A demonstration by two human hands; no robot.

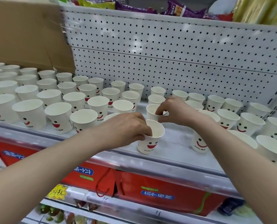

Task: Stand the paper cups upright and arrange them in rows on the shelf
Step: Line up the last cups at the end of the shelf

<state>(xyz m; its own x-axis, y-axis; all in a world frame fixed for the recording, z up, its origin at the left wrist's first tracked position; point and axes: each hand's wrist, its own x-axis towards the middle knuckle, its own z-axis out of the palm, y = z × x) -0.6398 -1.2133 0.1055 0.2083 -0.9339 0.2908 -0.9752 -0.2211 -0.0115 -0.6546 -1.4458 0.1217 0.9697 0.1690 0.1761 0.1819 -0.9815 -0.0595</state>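
White pegboard back panel [167, 50]; cardboard box [24, 34] left; snack packets [175, 8] above; red cartons [167, 191] below.

Left forearm: bare, enters from lower left, wrist straight. My left hand [128, 126] is palm down, fingers [145, 130] hooked over the rim of the nearer paper cup [150, 143], thumb outside. Right forearm: bare, enters from lower right. My right hand [176, 110], palm down, pinches the rim of the farther paper cup [151, 112]. Hands apart.
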